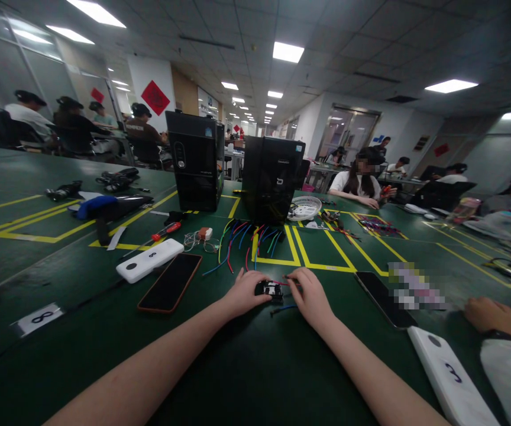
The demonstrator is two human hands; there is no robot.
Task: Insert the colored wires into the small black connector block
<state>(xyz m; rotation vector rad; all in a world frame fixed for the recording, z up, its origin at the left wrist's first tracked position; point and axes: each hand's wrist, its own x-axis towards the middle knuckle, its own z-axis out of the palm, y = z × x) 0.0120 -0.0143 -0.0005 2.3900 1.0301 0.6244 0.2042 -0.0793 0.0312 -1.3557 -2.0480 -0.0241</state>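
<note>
Black-and-white component [272, 290] looked light, stiff, perhaps fragile, best held by its edges; left fingers [262, 297] gripped it, right fingers [294, 278] seemingly pinched a red wire [279, 282].

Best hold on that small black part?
Likely the left end of the small black part, coming from the left as the left hand does, thumb on the near edge: the body is short and blocky, and this leaves its right end uncovered toward the right hand.
</note>
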